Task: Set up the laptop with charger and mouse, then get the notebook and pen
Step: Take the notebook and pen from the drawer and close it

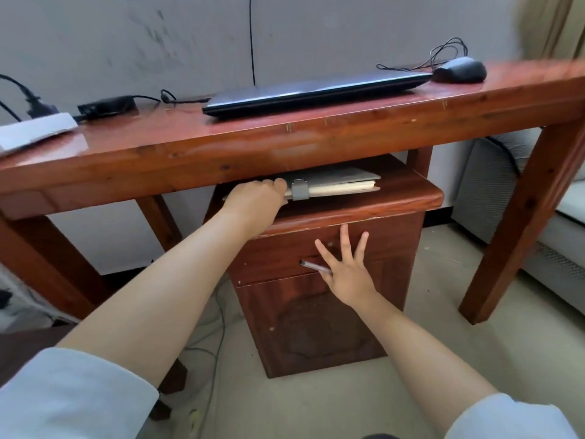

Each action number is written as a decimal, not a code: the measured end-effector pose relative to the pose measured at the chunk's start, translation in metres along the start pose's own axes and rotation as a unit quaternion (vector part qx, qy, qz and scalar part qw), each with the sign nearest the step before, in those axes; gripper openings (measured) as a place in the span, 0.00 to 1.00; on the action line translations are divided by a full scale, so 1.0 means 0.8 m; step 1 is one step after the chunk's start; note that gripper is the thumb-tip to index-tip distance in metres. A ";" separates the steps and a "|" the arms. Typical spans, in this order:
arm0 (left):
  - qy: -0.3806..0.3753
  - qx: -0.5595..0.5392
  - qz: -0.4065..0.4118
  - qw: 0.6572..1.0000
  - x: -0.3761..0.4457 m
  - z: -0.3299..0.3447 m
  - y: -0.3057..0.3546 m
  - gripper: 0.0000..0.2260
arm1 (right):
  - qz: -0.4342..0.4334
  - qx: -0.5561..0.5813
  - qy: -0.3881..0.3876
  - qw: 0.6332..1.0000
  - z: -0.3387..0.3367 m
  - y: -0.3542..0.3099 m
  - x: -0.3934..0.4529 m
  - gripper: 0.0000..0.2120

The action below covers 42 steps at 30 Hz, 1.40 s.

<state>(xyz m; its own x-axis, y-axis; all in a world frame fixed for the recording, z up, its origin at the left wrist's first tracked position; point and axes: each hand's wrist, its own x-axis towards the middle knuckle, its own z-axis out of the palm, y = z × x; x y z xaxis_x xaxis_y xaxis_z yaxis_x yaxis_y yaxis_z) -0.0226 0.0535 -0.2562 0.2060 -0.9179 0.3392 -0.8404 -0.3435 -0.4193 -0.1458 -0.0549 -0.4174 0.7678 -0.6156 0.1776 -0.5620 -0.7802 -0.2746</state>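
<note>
From the head camera: left hand (253, 201) reached under the desk (285, 144), fingers closed on the left end of the notebook (335, 185), itself flat on the cabinet (316, 312) top. Right hand (345, 270) lower and to the right, fingers spread wide before the cabinet front, pen (315, 267) pinched under the thumb, tip pointing left. Up beyond both hands on the desk: closed laptop (313, 90), mouse (459, 70) just right of it, charger (106, 106) well left.
</note>
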 end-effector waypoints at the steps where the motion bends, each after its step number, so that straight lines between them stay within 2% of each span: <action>1: 0.003 -0.006 0.003 1.000 -0.002 0.002 0.000 0.13 | -0.001 -0.001 0.005 1.000 0.001 0.000 0.000 0.28; 4: 0.018 -0.023 0.017 0.999 -0.006 0.008 -0.004 0.13 | -0.023 0.063 0.011 0.998 -0.002 0.010 -0.011 0.25; 6: 0.020 -0.046 0.022 0.998 -0.008 0.007 -0.011 0.13 | -0.017 0.174 0.020 0.984 -0.013 0.019 -0.028 0.20; 7: 0.016 -0.059 0.025 0.998 -0.010 0.002 -0.016 0.13 | 0.018 0.248 0.029 0.968 -0.024 0.021 -0.037 0.17; 8: 0.012 -0.073 0.033 0.997 -0.011 -0.005 -0.022 0.13 | 0.077 0.341 0.041 0.936 -0.039 0.021 -0.045 0.14; 9: 0.008 -0.088 0.043 0.995 -0.013 -0.013 -0.028 0.13 | 0.145 0.453 0.041 0.879 -0.061 0.017 -0.049 0.13; 11: -0.020 -0.115 0.051 0.992 -0.019 -0.034 -0.038 0.12 | 0.237 0.655 0.014 0.718 -0.116 0.003 -0.049 0.15; 12: -0.042 -0.115 0.054 0.991 -0.022 -0.046 -0.042 0.11 | 0.253 0.712 -0.002 0.655 -0.143 -0.005 -0.044 0.17; 13: -0.064 -0.113 0.060 0.990 -0.025 -0.057 -0.046 0.10 | 0.264 0.739 -0.017 0.619 -0.168 -0.017 -0.038 0.19; 15: -0.080 -0.127 0.085 0.985 -0.036 -0.087 -0.051 0.08 | 0.307 0.745 -0.016 0.592 -0.211 -0.052 -0.029 0.14; 17: -0.101 -0.144 0.106 0.979 -0.049 -0.120 -0.059 0.08 | 0.399 0.725 0.014 0.561 -0.245 -0.091 -0.022 0.08; 18: -0.123 -0.143 0.103 0.977 -0.055 -0.137 -0.064 0.10 | 0.443 0.708 0.019 0.549 -0.260 -0.108 -0.020 0.08; 19: -0.141 -0.139 0.096 0.975 -0.064 -0.151 -0.069 0.12 | 0.474 0.691 0.017 0.546 -0.274 -0.122 -0.022 0.09; 21: -0.247 -0.174 0.055 0.952 -0.086 -0.174 -0.085 0.15 | 0.495 0.661 -0.003 0.564 -0.300 -0.148 -0.029 0.10; 23: -0.375 -0.242 -0.013 0.895 -0.120 -0.186 -0.112 0.18 | 0.493 0.633 -0.024 0.596 -0.329 -0.170 -0.040 0.11; 24: -0.399 -0.275 -0.045 0.873 -0.137 -0.202 -0.132 0.18 | 0.489 0.628 -0.030 0.605 -0.345 -0.183 -0.045 0.12; 28: -0.386 -0.385 -0.247 0.801 -0.178 -0.245 -0.195 0.23 | 0.439 0.661 -0.069 0.604 -0.404 -0.225 -0.053 0.11; 31: -0.378 -0.431 -0.330 0.750 -0.191 -0.265 -0.222 0.22 | 0.366 0.693 -0.120 0.610 -0.439 -0.270 -0.039 0.06; 34: -0.302 -0.496 -0.438 0.686 -0.191 -0.272 -0.253 0.18 | 0.343 0.707 -0.126 0.606 -0.461 -0.316 -0.008 0.06; 38: -0.244 -0.498 -0.502 0.664 -0.169 -0.269 -0.288 0.18 | 0.357 0.682 -0.130 0.625 -0.472 -0.348 0.054 0.07; 40: -0.235 -0.486 -0.539 0.646 -0.151 -0.256 -0.298 0.20 | 0.344 0.641 -0.188 0.660 -0.466 -0.353 0.091 0.06; 42: -0.238 -0.469 -0.567 0.634 -0.125 -0.239 -0.308 0.22 | 0.340 0.546 -0.234 0.730 -0.452 -0.356 0.134 0.07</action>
<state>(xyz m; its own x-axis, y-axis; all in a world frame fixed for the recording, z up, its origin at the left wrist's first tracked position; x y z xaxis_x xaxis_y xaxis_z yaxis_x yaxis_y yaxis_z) 0.0682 0.2684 -0.0258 0.8848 -0.2199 -0.4108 0.0999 -0.7716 0.6282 -0.0142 0.0611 0.0214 0.5904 -0.5152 -0.6212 -0.4780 0.3970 -0.7835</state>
